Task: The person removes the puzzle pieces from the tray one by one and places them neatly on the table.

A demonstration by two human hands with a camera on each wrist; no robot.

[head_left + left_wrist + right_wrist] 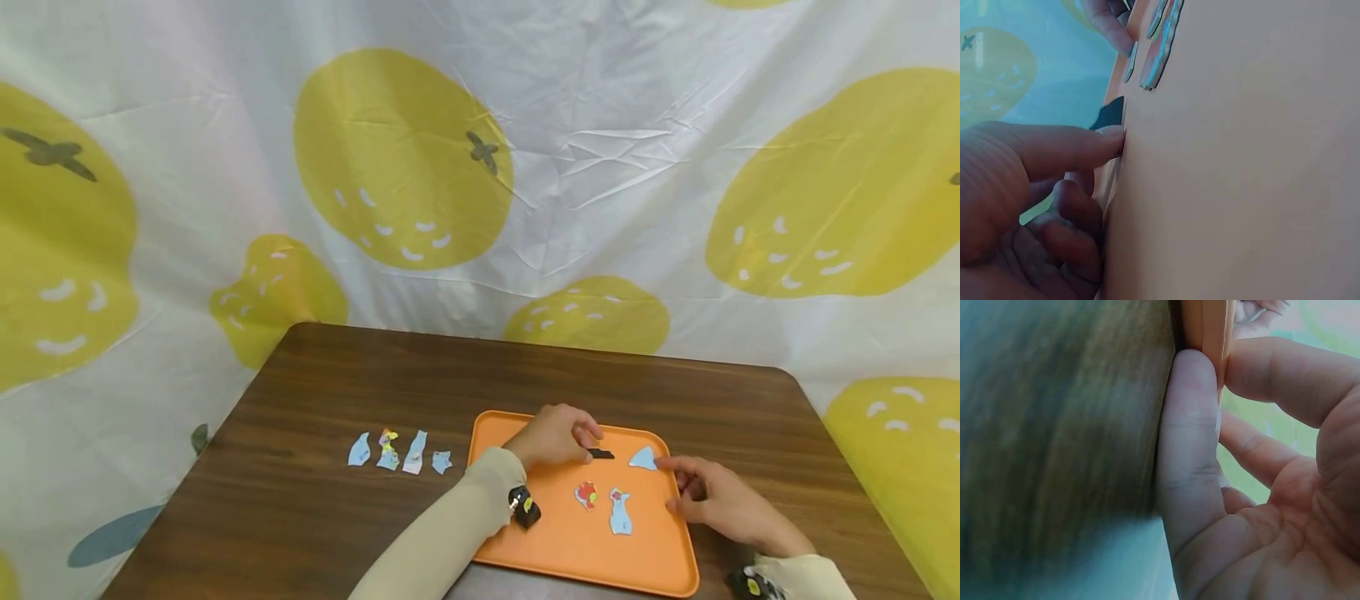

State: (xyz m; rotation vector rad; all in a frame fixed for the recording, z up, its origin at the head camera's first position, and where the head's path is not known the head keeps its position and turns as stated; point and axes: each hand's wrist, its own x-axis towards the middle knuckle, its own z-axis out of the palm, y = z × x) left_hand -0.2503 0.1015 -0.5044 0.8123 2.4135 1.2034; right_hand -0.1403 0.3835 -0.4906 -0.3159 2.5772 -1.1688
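My left hand (557, 434) reaches over the far part of an orange tray (551, 550). Its thumb and fingers pinch a small black piece (1110, 114), thin and held on edge; the fingers partly cover it. At the tray's right rim my right hand (716, 500) has a fingertip touching a light blue piece (642, 458). In the right wrist view its fingers (1190, 425) straddle the rim, one lying along the outside. Nearer me on the tray lie a red-patterned piece (586, 495) and a taller light blue piece with a red spot (621, 518).
Several irregular printed pieces stand in a row on the dark wooden table (300, 508), left of the tray: a pale blue one (359, 450), a yellow-patterned one (387, 454), a long one (415, 454) and a small one (442, 461). A lemon-print curtain (600, 208) hangs behind.
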